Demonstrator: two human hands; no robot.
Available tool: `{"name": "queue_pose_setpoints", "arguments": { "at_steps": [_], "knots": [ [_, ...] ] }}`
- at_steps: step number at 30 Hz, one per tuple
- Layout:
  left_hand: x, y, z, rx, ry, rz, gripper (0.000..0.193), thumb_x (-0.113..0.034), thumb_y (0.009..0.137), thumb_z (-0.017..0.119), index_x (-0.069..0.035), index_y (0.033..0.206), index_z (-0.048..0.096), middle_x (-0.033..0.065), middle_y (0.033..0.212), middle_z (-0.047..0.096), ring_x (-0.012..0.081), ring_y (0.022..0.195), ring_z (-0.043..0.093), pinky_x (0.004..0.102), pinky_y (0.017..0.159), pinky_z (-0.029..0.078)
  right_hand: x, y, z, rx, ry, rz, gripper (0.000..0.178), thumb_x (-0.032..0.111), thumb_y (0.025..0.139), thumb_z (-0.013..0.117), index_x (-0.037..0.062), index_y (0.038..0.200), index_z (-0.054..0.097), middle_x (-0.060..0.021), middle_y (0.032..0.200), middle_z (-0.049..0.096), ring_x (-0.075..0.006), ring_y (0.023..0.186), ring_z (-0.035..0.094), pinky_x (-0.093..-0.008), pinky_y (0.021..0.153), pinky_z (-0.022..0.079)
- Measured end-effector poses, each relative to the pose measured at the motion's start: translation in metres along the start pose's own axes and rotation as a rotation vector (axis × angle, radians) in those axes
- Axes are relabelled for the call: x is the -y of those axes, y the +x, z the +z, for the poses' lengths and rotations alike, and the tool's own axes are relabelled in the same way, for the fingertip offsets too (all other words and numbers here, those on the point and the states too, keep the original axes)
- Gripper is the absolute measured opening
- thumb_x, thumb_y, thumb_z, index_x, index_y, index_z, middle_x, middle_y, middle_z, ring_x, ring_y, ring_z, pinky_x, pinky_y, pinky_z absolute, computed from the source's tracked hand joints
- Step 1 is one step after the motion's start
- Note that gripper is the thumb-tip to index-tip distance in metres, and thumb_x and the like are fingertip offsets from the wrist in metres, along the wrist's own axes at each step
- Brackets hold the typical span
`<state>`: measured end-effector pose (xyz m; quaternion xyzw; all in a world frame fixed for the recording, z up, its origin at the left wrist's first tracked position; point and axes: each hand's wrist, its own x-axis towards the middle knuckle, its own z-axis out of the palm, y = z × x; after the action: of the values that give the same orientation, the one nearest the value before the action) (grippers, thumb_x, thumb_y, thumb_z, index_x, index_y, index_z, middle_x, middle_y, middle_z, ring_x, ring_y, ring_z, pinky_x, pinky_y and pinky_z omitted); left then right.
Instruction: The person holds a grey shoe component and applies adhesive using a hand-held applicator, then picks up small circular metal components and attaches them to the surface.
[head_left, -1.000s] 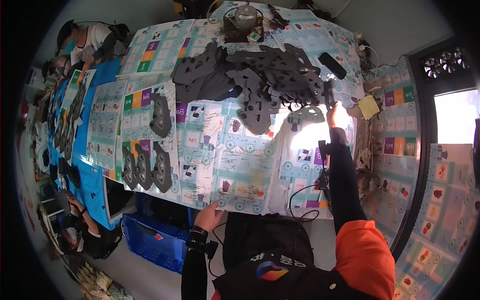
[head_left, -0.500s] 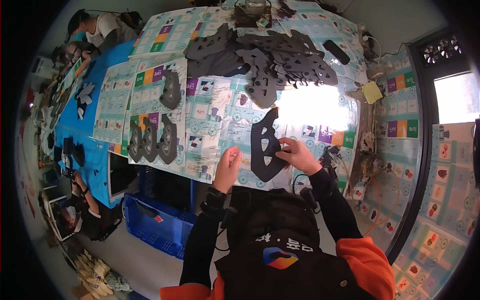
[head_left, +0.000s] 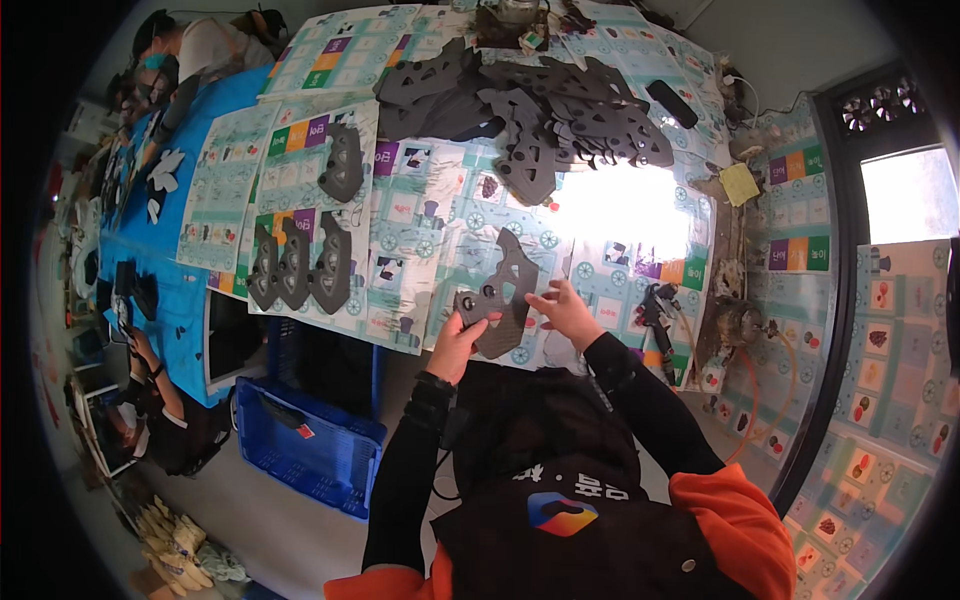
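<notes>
Near the table's front edge, a dark grey plate [head_left: 512, 296] with cut-out openings and a lobed side is held by my left hand [head_left: 455, 346]. Its thumb and fingers pinch the lower left lobe. Two round holes with rims show on the lobes, and the upward face looks finely patterned. My right hand [head_left: 568, 316] is by the plate's right edge, its fingers apart and bent; whether a fingertip touches the edge I cannot tell. Farther left lie more such plates, three in a row [head_left: 294, 264] and one [head_left: 343, 163] above them.
A heap of similar plates [head_left: 525, 110] covers the far middle. A spray gun [head_left: 658, 325] with a hose lies at the table's right. A blue crate [head_left: 310, 440] stands on the floor at left. Co-workers [head_left: 200, 55] sit along the blue-covered table [head_left: 185, 255].
The plate has been turned over and sits slightly farther left, its lobes now toward my left hand. My left hand has taken hold of it; my right hand has come off its face.
</notes>
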<state>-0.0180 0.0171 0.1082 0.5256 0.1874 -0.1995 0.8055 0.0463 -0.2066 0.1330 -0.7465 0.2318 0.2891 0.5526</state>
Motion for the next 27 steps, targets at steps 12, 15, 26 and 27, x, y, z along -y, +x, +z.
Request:
{"name": "queue_pose_setpoints", "arguments": {
  "at_steps": [12,15,26,27],
  "knots": [
    [0.054,0.065,-0.016,-0.227,0.794,0.289,0.042,-0.008,0.086,0.081,-0.003,0.122,0.060,0.0043,0.071,0.062,0.0137,0.064,0.064,0.0290,0.060,0.050,-0.053,0.035,-0.037,0.216,0.004,-0.114,0.024,0.006,0.096,0.067,-0.0033,0.117,0.060,-0.0104,0.104,0.072,-0.0195,0.086,0.073,-0.0320,0.068,0.058],
    [0.047,0.074,-0.013,-0.168,0.755,0.164,0.040,-0.004,0.087,0.079,-0.005,0.122,0.061,0.0048,0.074,0.063,0.0159,0.054,0.064,0.0333,0.052,0.050,-0.066,0.023,-0.084,-0.055,-0.441,-0.414,0.035,0.010,0.090,0.073,-0.0042,0.120,0.060,-0.0148,0.105,0.070,-0.0238,0.096,0.071,-0.0349,0.078,0.058],
    [0.057,0.097,-0.033,-0.107,1.171,0.508,0.027,-0.024,0.081,0.078,-0.005,0.096,0.065,0.0158,0.096,0.062,0.0391,0.094,0.059,0.0513,0.079,0.047,-0.177,0.014,-0.227,-0.431,-1.269,-0.559,0.059,0.013,0.076,0.079,-0.0033,0.129,0.057,-0.0261,0.128,0.058,-0.0446,0.127,0.052,-0.0510,0.112,0.041],
    [0.053,0.100,-0.012,-0.205,1.142,0.711,0.023,-0.020,0.079,0.076,-0.005,0.091,0.064,0.0173,0.095,0.062,0.0404,0.092,0.058,0.0530,0.078,0.046,-0.196,0.022,-0.250,-0.404,-1.253,-0.487,0.074,0.022,0.079,0.083,-0.0021,0.140,0.049,-0.0260,0.139,0.053,-0.0439,0.130,0.050,-0.0516,0.113,0.039]
  ]
}}
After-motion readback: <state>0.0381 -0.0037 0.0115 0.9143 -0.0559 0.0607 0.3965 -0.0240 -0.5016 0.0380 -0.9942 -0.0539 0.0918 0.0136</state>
